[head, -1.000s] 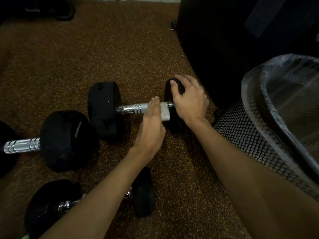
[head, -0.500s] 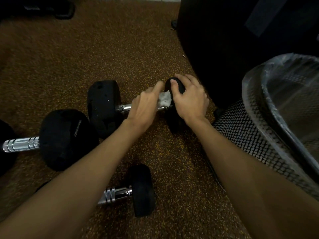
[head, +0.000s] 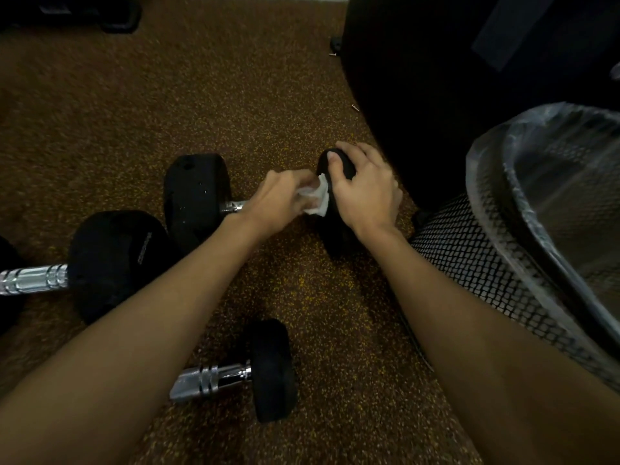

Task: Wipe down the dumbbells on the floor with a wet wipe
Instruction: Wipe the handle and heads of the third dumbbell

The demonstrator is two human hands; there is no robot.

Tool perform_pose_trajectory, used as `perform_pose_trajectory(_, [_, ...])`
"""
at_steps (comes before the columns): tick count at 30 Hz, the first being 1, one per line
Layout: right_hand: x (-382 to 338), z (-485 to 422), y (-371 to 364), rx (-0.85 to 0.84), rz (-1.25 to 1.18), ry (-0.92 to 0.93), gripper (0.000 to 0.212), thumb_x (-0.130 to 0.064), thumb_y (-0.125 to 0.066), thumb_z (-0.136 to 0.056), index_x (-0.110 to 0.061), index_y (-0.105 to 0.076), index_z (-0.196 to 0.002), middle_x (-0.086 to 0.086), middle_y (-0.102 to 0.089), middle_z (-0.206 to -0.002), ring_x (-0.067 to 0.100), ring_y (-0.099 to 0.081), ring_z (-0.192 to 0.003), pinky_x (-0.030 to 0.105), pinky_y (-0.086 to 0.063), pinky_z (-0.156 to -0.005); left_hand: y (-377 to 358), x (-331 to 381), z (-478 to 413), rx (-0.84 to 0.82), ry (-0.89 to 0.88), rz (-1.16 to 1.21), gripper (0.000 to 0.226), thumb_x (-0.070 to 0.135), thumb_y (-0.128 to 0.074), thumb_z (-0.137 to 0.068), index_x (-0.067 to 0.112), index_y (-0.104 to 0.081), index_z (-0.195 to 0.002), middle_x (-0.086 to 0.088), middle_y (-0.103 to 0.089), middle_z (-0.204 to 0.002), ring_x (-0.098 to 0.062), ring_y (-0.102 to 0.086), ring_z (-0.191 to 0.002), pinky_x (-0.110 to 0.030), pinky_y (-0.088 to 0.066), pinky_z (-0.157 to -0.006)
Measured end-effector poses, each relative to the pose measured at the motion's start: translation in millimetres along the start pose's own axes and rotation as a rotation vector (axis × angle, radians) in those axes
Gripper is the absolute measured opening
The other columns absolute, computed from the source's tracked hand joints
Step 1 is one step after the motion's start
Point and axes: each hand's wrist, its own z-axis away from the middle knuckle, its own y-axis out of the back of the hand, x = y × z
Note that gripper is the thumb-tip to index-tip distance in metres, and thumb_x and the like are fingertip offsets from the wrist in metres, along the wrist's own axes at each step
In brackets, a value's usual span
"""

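Note:
A black dumbbell (head: 196, 196) with a chrome handle lies on the floor in the middle of the head view. My left hand (head: 278, 201) holds a crumpled white wet wipe (head: 317, 199) against the inner face of its right weight head. My right hand (head: 364, 193) grips that right head from above, fingers curled over its top. Most of the handle is hidden under my left hand. A second dumbbell (head: 117, 260) lies to the left, and a third dumbbell (head: 271, 369) lies nearer to me between my forearms.
The floor (head: 235, 95) is brown speckled rubber. A black mesh bin (head: 496, 263) lined with a clear plastic bag stands at the right, close to my right forearm. A large black object (head: 436, 78) rises behind the dumbbell. Dark equipment (head: 110, 15) sits at the far left.
My left hand has slid along the chrome handle to the right and now presses the wipe, more crumpled, against the right head's inner face. My right hand has stayed on that head.

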Motion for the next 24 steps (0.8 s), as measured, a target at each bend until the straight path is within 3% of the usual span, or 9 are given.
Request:
perform_pose_trajectory(3, [-0.5,0.6,0.2,0.006,-0.003,0.012,0.046,-0.057,-0.037,-0.092,-0.038,-0.052,-0.131,-0.007,-0.045,-0.144,0.019,-0.045,-0.127,0.04,-0.041,-0.095,-2.5,-6.9,1.2,-0.053,-0.013,-0.083,0.04,0.022,-0.063,-0.089,0.015,-0.058,-0.128,-0.011,-0.06,-0.129,-0.023,-0.054,-0.121,-0.033,-0.042,-0.103])
perform_pose_trajectory(8, [1.6,1.8,-0.1,0.024,0.006,0.021,0.046,-0.056,-0.037,-0.093,-0.038,-0.052,-0.132,-0.006,-0.045,-0.144,0.019,-0.045,-0.127,0.039,-0.041,-0.095,5.1,-4.7,-4.7,-0.098,-0.011,-0.152,0.046,0.024,-0.07,-0.082,0.016,-0.06,-0.126,-0.009,-0.061,-0.126,-0.021,-0.057,-0.117,-0.039,-0.046,-0.1])
perform_pose_trajectory(15, [0.1,-1.7,-0.8,0.011,0.013,0.009,0.045,-0.057,-0.037,-0.092,-0.039,-0.052,-0.131,-0.007,-0.045,-0.144,0.02,-0.045,-0.127,0.04,-0.041,-0.095,9.4,1.5,-11.2,-0.036,0.044,-0.186,0.031,0.025,-0.06,-0.091,0.015,-0.064,-0.12,-0.011,-0.065,-0.119,-0.024,-0.061,-0.109,-0.033,-0.049,-0.092])
perform_pose_trajectory(24, [-1.2,-0.2,2.5,0.003,0.009,0.009,0.046,-0.057,-0.036,-0.092,-0.038,-0.052,-0.131,-0.006,-0.045,-0.144,0.021,-0.045,-0.127,0.042,-0.041,-0.096,9.2,27.8,23.3,-0.069,-0.078,-0.695,0.037,0.004,-0.051,-0.091,0.017,-0.057,-0.125,-0.014,-0.062,-0.112,-0.033,-0.061,-0.103,-0.038,-0.049,-0.081])
